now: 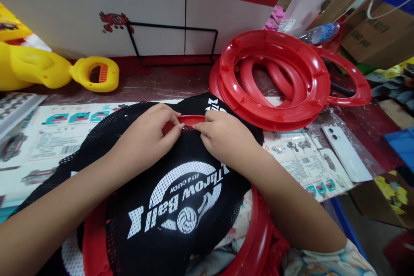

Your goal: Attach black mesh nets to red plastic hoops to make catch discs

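A black mesh net (181, 172) printed with white "Throw Ball" lettering lies draped over a red plastic ring (261, 233) in front of me. My left hand (148, 131) pinches the net's far edge against the ring's red rim (190, 119). My right hand (223, 136) is closed on the same edge just to the right, its fingertips almost touching the left hand's. Most of the ring is hidden beneath the net.
A stack of red rings (274, 73) leans at the back right. Yellow plastic toy parts (93, 73) sit at the back left. A white phone (346, 153) and printed cards (58, 138) lie on the table. Cardboard boxes (381, 34) stand at the right.
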`<control>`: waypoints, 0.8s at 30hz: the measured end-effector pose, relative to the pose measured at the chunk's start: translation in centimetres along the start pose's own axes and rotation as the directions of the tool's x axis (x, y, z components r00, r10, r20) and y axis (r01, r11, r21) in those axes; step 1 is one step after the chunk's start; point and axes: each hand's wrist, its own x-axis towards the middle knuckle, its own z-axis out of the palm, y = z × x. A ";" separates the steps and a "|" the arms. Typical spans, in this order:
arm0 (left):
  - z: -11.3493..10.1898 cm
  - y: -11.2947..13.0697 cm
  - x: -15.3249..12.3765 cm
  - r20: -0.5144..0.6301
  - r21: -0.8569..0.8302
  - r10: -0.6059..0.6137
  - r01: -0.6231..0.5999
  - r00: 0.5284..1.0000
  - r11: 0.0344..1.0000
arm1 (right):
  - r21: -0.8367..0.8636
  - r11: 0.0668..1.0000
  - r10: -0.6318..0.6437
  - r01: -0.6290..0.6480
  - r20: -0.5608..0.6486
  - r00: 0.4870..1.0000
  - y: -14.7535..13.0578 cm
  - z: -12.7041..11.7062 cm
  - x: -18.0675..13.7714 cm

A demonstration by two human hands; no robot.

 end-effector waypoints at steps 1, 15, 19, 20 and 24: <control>0.1 0.0 0.0 0.000 0.000 0.000 0.000 1.000 1.000 | -0.004 1.000 0.004 -0.004 0.001 1.000 -0.1 0.1 0.0; 0.1 -1.4 -0.8 0.086 0.016 0.163 -0.165 0.983 0.986 | 0.455 0.873 0.188 -0.175 0.018 0.982 0.6 -1.3 -0.6; 0.2 -1.6 -1.3 0.157 0.121 0.284 -0.304 0.946 0.945 | 0.591 0.773 0.259 -0.228 0.034 0.965 1.2 -1.2 -0.7; 0.3 -1.7 -1.3 0.161 0.144 0.290 -0.314 0.943 0.939 | 0.598 0.767 0.265 -0.233 0.035 0.964 1.2 -1.1 -0.7; 0.5 -1.9 -1.3 0.178 0.196 0.295 -0.327 0.939 0.924 | 0.604 0.764 0.265 -0.224 0.022 0.964 1.3 -0.9 -0.4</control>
